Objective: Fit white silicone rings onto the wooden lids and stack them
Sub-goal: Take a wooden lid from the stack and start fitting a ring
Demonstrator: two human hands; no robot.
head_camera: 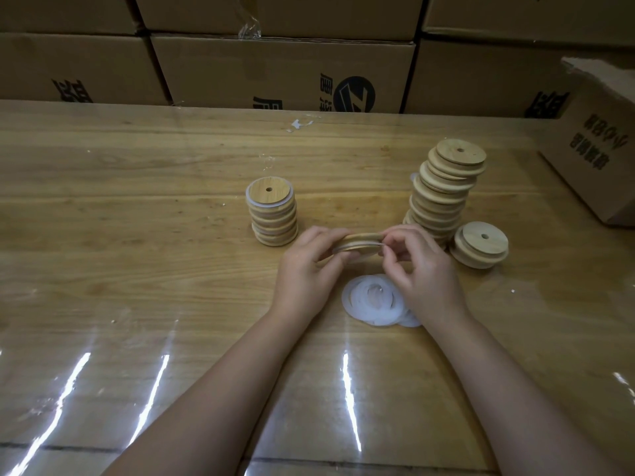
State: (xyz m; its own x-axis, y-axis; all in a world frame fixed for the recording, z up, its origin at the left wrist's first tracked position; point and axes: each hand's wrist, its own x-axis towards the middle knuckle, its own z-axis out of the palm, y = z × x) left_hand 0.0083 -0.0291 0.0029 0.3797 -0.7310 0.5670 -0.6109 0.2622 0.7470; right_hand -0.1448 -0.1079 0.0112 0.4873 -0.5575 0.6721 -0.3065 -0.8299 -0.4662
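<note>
Holding one wooden lid (359, 241) edge-on just above the counter (137, 235), both hands meet at the middle of the view. The left hand (304, 269) grips the lid's 9 o'clock end, its fingers (321, 235) curled round the rim. The right hand (424, 273) works at the 3 o'clock end, where its fingers (400, 237) are closed in a pinch on the white silicone ring (347, 247) against the lid's edge. The ring shows only as a thin pale line round the wood, and whether it sits fully in place cannot be told.

At 6 o'clock from the lid, loose rings (371, 304) lie flat in an overlapping heap on the counter, between the two wrists and partly under the right one. At 10 o'clock stands a short stack (273, 214) of lids, a white ring showing round its top one. At 2 o'clock a tall stack (443, 197) of lids rises unevenly, its upper lids shifted toward 3 o'clock. Just beside its base, at 3 o'clock from the held lid, sits a low pile (481, 243) of lids.

Clear film (350, 389) covers the counter and throws bright glare streaks at 6 o'clock. Cardboard boxes (281, 70) line the far edge at 12 o'clock, and an open carton (598, 146) rests on the counter at 3 o'clock.
</note>
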